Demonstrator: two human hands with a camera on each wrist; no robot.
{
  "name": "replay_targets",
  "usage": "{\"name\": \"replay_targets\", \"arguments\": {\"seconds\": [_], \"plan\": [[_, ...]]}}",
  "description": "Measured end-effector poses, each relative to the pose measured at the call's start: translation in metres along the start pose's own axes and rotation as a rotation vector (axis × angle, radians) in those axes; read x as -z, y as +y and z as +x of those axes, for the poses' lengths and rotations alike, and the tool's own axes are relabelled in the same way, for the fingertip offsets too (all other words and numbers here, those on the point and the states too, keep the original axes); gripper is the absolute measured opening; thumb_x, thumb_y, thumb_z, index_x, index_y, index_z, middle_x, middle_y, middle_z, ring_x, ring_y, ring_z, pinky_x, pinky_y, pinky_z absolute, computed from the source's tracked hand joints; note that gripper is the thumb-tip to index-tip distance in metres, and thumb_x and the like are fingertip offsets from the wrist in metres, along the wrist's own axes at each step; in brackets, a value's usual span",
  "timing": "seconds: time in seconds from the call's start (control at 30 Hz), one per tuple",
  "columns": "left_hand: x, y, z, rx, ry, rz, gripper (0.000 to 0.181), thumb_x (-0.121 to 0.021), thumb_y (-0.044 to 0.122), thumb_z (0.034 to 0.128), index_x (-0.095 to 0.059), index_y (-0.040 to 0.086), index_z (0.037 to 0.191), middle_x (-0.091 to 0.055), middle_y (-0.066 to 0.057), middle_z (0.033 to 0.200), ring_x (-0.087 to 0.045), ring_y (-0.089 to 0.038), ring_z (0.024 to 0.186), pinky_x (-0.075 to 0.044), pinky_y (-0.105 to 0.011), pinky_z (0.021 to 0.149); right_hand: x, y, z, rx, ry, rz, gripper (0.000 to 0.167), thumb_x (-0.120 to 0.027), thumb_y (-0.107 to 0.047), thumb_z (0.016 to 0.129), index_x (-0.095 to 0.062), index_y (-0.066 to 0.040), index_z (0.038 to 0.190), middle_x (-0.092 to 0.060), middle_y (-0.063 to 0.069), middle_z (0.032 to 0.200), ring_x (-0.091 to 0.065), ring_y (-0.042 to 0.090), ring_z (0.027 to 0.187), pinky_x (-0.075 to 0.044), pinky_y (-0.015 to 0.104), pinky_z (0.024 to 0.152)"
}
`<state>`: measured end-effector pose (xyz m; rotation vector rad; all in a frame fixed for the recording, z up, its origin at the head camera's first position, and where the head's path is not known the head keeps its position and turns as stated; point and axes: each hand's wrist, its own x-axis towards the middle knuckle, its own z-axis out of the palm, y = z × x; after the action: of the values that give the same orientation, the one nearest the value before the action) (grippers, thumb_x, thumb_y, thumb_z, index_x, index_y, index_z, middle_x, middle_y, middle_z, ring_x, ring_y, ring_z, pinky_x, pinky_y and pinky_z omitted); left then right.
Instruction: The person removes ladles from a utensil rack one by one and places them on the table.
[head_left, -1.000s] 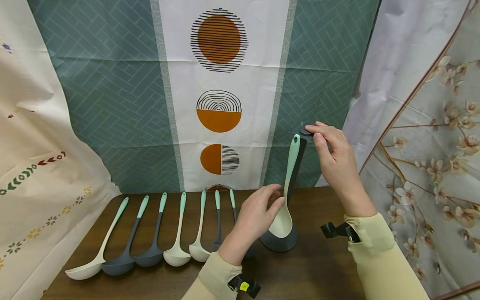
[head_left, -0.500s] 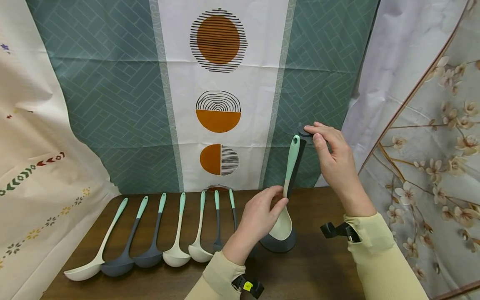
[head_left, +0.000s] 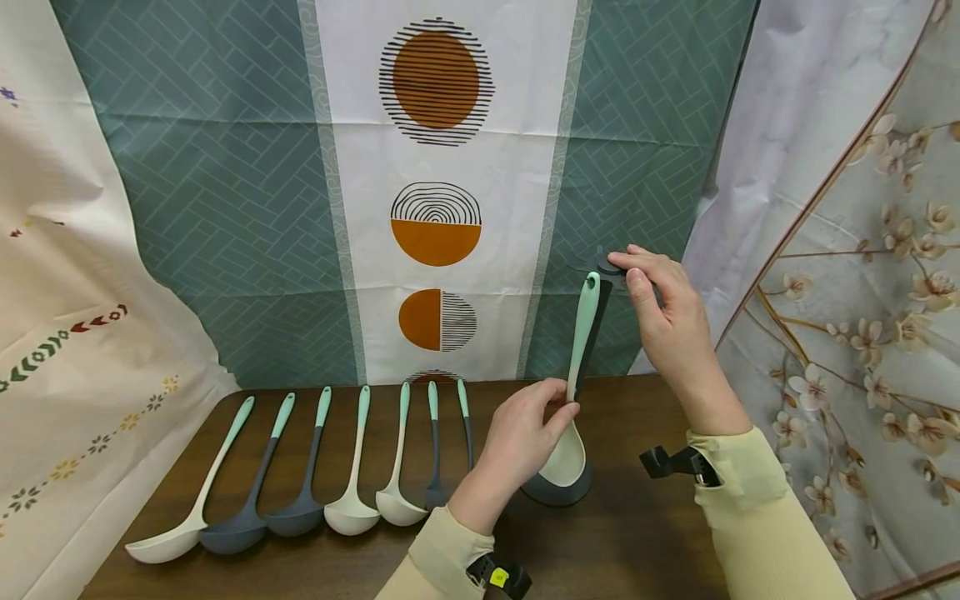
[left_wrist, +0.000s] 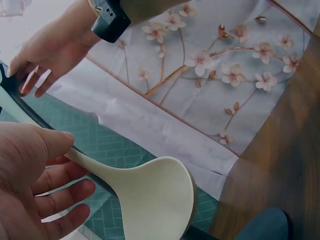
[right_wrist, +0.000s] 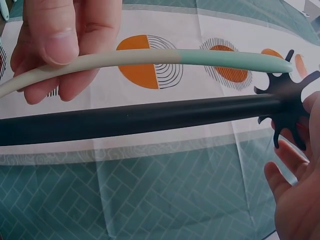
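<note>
A cream spoon [head_left: 562, 458] with a mint-green handle end stands nearly upright, bowl down. My left hand [head_left: 521, 433] pinches its stem between thumb and fingertips, as the left wrist view also shows. Behind the spoon rises a utensil stand with a dark post [right_wrist: 125, 120], a grey round base [head_left: 555, 493] and a star-shaped hook top [right_wrist: 287, 97]. The handle's tip meets one prong of that top; whether its hole is on the prong I cannot tell. My right hand [head_left: 671, 312] holds the hook top at its edge with thumb and forefinger, the other fingers loose.
Several ladles and similar utensils lie in a row on the brown table [head_left: 630, 517], such as a cream ladle [head_left: 352, 512] and a grey ladle [head_left: 300, 515]. A patterned cloth [head_left: 450, 167] hangs behind, and a floral cloth [head_left: 862, 350] stands at the right.
My left hand has moved slightly right and down from beside the spoon and now pinches its stem. The spoon sits a touch lower. My right hand stays at the hook top.
</note>
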<state>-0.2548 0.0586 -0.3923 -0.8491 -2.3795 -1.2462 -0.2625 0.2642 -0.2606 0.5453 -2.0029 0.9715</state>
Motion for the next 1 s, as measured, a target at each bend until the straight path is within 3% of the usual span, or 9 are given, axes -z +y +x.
{"name": "replay_targets", "arguments": {"seconds": [0.4, 0.77, 1.0], "plan": [[0.004, 0.003, -0.008, -0.035, 0.031, 0.003, 0.008, -0.080, 0.023, 0.1049, -0.080, 0.020, 0.113, -0.074, 0.013, 0.098, -0.060, -0.004, 0.081, -0.051, -0.024, 0.073, 0.001, -0.001, 0.000, -0.015, 0.004, 0.009, 0.031, -0.057, -0.015, 0.116, -0.076, -0.013, 0.141, -0.067, 0.006, 0.148, -0.048, 0.027, 0.151, -0.038, 0.044, 0.121], [0.008, 0.005, -0.012, -0.043, 0.026, 0.008, 0.008, -0.078, 0.024, 0.1056, -0.081, 0.020, 0.112, -0.075, 0.013, 0.097, -0.061, -0.007, 0.082, -0.052, -0.025, 0.074, 0.001, -0.001, -0.001, -0.017, 0.002, 0.007, 0.031, -0.056, -0.016, 0.117, -0.076, -0.013, 0.141, -0.067, 0.006, 0.148, -0.049, 0.026, 0.151, -0.039, 0.048, 0.120], [0.010, 0.007, -0.012, -0.038, 0.021, 0.001, 0.008, -0.079, 0.022, 0.1049, -0.082, 0.019, 0.112, -0.076, 0.011, 0.098, -0.061, -0.008, 0.082, -0.052, -0.027, 0.074, 0.001, 0.000, 0.000, -0.012, 0.008, 0.006, 0.031, -0.057, -0.015, 0.116, -0.076, -0.013, 0.141, -0.069, 0.006, 0.146, -0.049, 0.024, 0.150, -0.039, 0.041, 0.120]]}}
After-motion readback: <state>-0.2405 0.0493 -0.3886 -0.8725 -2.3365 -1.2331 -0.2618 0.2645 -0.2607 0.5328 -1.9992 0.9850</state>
